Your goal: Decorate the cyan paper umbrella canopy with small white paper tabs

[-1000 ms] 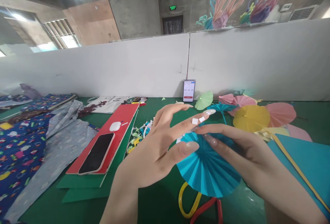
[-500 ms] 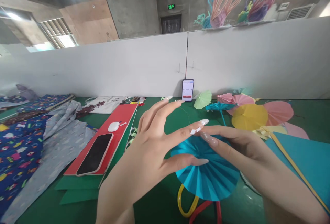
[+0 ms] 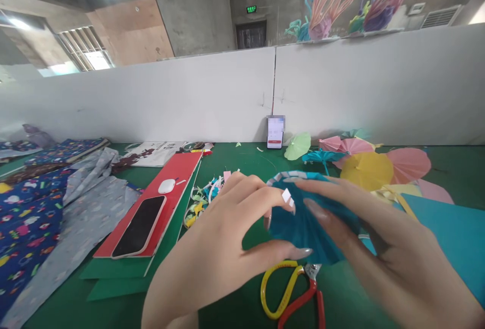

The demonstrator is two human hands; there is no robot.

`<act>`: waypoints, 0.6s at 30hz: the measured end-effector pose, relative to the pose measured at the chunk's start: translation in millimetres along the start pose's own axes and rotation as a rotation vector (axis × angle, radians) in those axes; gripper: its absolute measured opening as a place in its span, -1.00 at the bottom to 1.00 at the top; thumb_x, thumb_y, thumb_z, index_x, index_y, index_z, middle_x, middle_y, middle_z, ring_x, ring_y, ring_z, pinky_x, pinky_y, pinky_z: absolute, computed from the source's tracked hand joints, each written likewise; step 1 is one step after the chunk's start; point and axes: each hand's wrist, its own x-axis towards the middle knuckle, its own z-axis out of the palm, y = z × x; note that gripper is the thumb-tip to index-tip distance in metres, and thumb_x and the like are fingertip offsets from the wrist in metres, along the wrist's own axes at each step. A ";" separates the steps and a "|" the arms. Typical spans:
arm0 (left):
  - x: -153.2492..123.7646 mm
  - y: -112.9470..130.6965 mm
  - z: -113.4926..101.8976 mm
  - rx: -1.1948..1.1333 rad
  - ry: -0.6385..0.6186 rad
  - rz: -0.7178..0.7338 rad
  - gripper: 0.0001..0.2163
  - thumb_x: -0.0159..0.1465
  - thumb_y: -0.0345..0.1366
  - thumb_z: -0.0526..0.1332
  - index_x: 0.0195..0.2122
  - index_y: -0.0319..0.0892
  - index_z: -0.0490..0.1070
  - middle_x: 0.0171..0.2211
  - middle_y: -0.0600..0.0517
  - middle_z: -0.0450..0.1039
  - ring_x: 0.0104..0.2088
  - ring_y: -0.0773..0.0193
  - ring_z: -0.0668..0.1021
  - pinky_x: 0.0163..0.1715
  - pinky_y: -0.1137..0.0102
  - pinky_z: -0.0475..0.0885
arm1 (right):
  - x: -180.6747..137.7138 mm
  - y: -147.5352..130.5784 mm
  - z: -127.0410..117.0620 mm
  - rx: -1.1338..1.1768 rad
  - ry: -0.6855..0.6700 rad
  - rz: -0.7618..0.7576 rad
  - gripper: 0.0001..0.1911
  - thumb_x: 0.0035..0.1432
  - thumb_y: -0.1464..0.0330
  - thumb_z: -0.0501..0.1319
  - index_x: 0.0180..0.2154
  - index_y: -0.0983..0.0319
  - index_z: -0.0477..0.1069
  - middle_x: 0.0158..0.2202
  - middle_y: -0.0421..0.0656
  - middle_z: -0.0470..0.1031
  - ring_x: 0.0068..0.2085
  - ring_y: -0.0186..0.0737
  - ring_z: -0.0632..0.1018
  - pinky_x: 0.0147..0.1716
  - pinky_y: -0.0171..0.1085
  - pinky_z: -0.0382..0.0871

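Note:
A blue pleated paper disc (image 3: 293,223) is raised off the table and tilted, with white pieces along its top rim. My right hand (image 3: 382,233) grips its right side, forefinger along the top edge and thumb on the face. My left hand (image 3: 242,223) curls round the left side; its thumb lies against the lower part. A small white square (image 3: 286,196) sticks to the left forefinger. Below the disc lie scissors (image 3: 280,314) with one yellow and one red handle.
Left are a red board (image 3: 182,172) bearing a dark-screened phone (image 3: 140,226) and a white case (image 3: 166,186), and patterned cloth (image 3: 34,233). Another phone (image 3: 275,134) leans on the white partition (image 3: 189,101). Paper umbrellas (image 3: 366,171) and blue sheets (image 3: 450,223) lie right; paper scraps (image 3: 199,207) lie left of centre.
The disc has been lifted and tilted, uncovering the scissors' pivot. My left hand has come down and curled in from its spread pose. My right hand has turned with the disc.

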 end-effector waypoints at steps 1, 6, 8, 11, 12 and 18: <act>1.0 -0.1 1.5 -0.013 -0.003 0.007 -0.76 0.20 -0.19 0.24 -0.17 0.04 0.19 -0.29 0.15 0.29 -0.26 0.28 0.37 -0.26 0.39 0.31 | 0.4 -1.2 1.1 0.018 -0.037 -0.017 -0.66 0.25 0.38 0.06 0.03 -0.04 0.29 0.00 -0.26 0.47 -0.11 -0.23 0.56 -0.21 -0.35 0.54; 4.8 -2.6 4.7 -0.025 -0.016 -0.028 -0.81 0.21 -0.30 0.23 -0.19 0.00 0.24 -0.37 0.14 0.27 -0.30 0.26 0.35 -0.29 0.36 0.30 | -0.1 -4.3 5.8 0.042 -0.049 -0.045 -0.59 0.24 0.44 0.05 0.09 0.02 0.25 0.07 -0.22 0.42 -0.01 -0.27 0.51 -0.13 -0.40 0.49; 4.9 -3.2 4.6 -0.022 -0.031 -0.052 -0.81 0.21 -0.35 0.21 -0.18 0.00 0.25 -0.38 0.14 0.25 -0.33 0.27 0.34 -0.29 0.35 0.31 | -1.7 -5.0 6.8 0.019 -0.038 -0.039 -0.59 0.24 0.45 0.06 0.10 0.03 0.26 0.06 -0.23 0.43 0.02 -0.29 0.49 -0.11 -0.43 0.48; 5.2 -3.2 5.1 0.000 -0.031 -0.081 -0.76 0.21 -0.40 0.19 -0.14 0.02 0.23 -0.36 0.14 0.27 -0.32 0.27 0.36 -0.20 0.27 0.31 | -2.9 -5.5 8.8 -0.007 -0.010 -0.044 -0.58 0.23 0.45 0.07 0.10 0.02 0.27 0.05 -0.26 0.44 0.03 -0.29 0.48 -0.11 -0.43 0.48; 5.7 -3.1 5.5 0.007 -0.030 -0.087 -0.75 0.21 -0.40 0.18 -0.13 0.02 0.22 -0.34 0.14 0.28 -0.32 0.27 0.37 -0.17 0.24 0.30 | -2.7 -5.4 9.9 -0.013 0.001 -0.047 -0.58 0.24 0.46 0.07 0.10 0.02 0.27 0.05 -0.26 0.44 0.03 -0.29 0.48 -0.12 -0.42 0.48; 8.9 -0.5 7.3 0.043 -0.028 -0.149 -0.74 0.20 -0.42 0.14 -0.11 -0.01 0.23 -0.33 0.11 0.32 -0.28 0.22 0.39 -0.15 0.18 0.34 | -1.3 -3.2 15.1 -0.046 0.021 -0.031 -0.62 0.23 0.45 0.07 0.06 0.06 0.32 0.02 -0.21 0.46 -0.03 -0.23 0.53 -0.20 -0.38 0.54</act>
